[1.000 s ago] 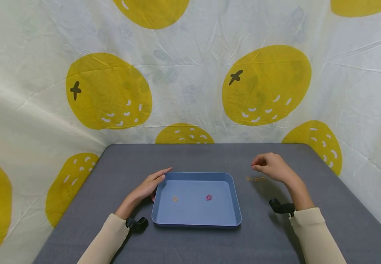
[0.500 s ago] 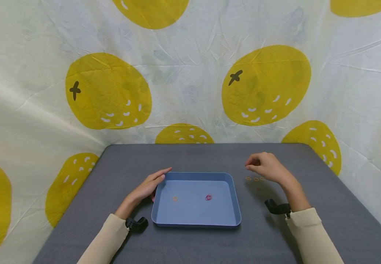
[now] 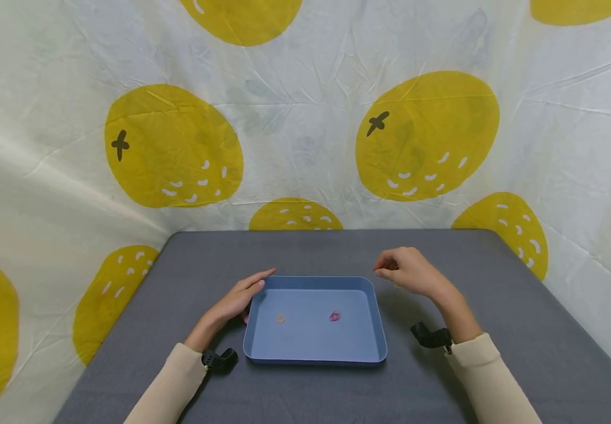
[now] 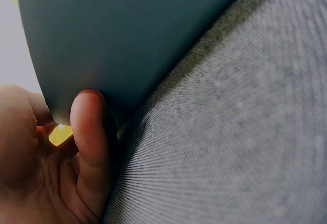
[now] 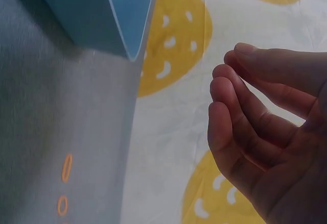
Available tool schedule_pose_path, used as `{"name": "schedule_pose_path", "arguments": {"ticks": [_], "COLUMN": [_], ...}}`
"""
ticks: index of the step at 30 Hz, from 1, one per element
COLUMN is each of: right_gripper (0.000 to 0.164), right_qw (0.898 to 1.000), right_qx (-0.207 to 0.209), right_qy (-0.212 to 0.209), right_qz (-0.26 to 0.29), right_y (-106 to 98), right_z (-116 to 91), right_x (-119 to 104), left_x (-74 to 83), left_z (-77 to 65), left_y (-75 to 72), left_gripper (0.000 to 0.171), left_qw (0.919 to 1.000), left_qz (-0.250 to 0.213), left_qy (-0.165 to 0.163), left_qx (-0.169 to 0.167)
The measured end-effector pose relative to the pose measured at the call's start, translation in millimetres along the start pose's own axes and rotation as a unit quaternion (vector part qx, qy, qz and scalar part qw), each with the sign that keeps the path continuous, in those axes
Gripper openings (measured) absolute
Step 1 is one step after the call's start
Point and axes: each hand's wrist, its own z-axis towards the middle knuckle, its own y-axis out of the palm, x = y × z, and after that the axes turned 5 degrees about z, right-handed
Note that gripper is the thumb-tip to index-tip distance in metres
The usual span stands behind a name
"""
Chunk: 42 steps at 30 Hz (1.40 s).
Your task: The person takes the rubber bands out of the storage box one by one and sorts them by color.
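L hand (image 3: pixel 238 299) grips the blue tray (image 3: pixel 311 347) near its far L corner: thumb over the rim, other fingers outside, one pressed to the outer wall (see L wrist cam). R hand (image 3: pixel 406 271) is up in the air near the far R corner, fingers curled, thumb & index tips together; can't tell if anything's pinched btwn them.

In the tray: one small orange rubber band (image 3: pixel 281 318) L of ctr; pink rubber bands (image 3: pixel 334 316) R of ctr, bunched, exact no. unclear. On the grey bench (image 3: pixel 316 394), R of the tray, more orange bands (image 5: pixel 67 168) lie in a row; R wrist cam gets two whole + the edge of a third, mostly hidden by the R hand in the head view.

Both arms: beige sleeves (image 3: pixel 165 386), blk wrist cams (image 3: pixel 221 360). Bkgd: white cloth (image 3: pixel 295 147) w/ big yellow fruit print.
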Motion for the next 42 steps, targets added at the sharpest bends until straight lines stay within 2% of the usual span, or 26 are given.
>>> {"name": "schedule_pose_path", "arguments": {"ticks": [9, 19, 31, 42], "right_gripper": [0.008, 0.006, 0.007, 0.006], "right_qw": [0.999, 0.996, 0.991, 0.983], "right_qx": [-0.018, -0.049, -0.089, -0.119], "right_qy": [-0.033, -0.076, -0.093, -0.111], "right_qz": [-0.002, 0.021, 0.043, 0.081], "right_y": [23.0, 47.0, 75.2, 100.9], "right_z": [11.0, 30.0, 50.2, 68.1], "right_x": [-17.6, -48.8, -85.9, -104.6], "left_x": [-0.1, 1.5, 0.4, 1.4], "left_z": [0.0, -1.2, 0.9, -0.9], "left_y": [0.2, 1.5, 1.3, -0.5], "left_gripper": [0.047, 0.047, 0.049, 0.048], "left_qw": [0.9999, 0.9997, 0.9999, 0.9998], "left_qz": [-0.006, -0.013, -0.015, -0.015], "left_qy": [-0.015, -0.020, -0.007, -0.015], "left_qx": [-0.001, 0.005, 0.002, 0.002]}}
